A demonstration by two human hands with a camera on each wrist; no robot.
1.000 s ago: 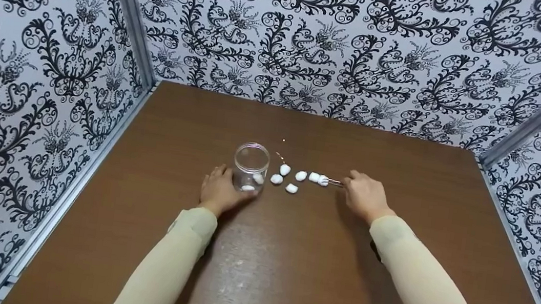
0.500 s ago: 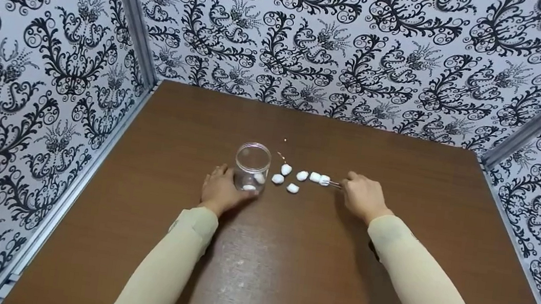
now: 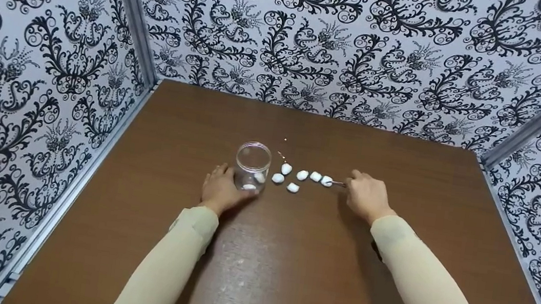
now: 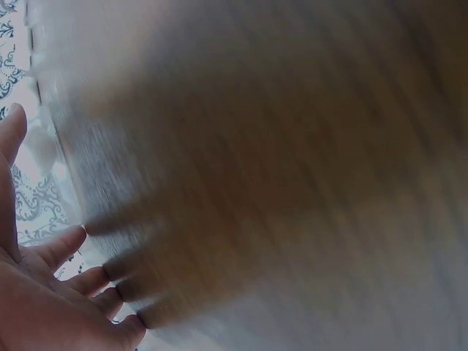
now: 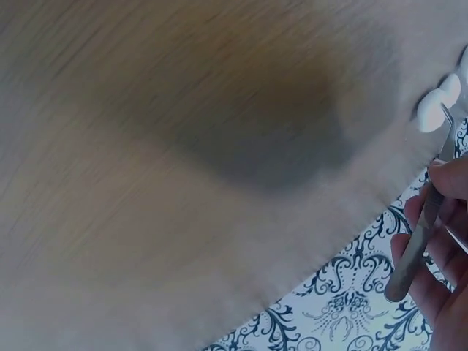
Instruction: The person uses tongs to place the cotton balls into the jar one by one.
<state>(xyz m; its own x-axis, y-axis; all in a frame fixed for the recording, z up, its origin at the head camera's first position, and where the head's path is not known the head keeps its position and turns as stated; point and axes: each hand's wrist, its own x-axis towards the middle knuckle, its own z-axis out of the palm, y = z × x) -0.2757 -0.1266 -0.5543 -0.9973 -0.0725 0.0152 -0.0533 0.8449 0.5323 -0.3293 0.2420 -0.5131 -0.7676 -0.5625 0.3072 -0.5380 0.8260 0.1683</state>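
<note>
In the head view, my left hand [image 3: 224,191] holds a clear jar [image 3: 253,159] low on its side, thumb in front and fingers at the left. A couple of white cotton balls [image 3: 259,177] show inside the jar. The left wrist view has those spread fingertips [image 4: 77,235] down at the table. My right hand [image 3: 367,197] grips metal tweezers [image 5: 417,252], their tips at the rightmost cotton ball [image 3: 327,181]. Touching that ball on its left is another cotton ball [image 3: 315,176]. Several more cotton balls [image 3: 293,188] lie between it and the jar.
The brown wooden table [image 3: 268,255] runs back to a patterned wall [image 3: 314,44]. Metal frame posts [image 3: 135,16] stand at its corners. Small bright specks [image 3: 282,155] show on the table behind the cotton balls.
My right hand shifts slightly right with the tweezers, and the rightmost cotton ball moves slightly right with the tips. The left hand and jar hold still.
</note>
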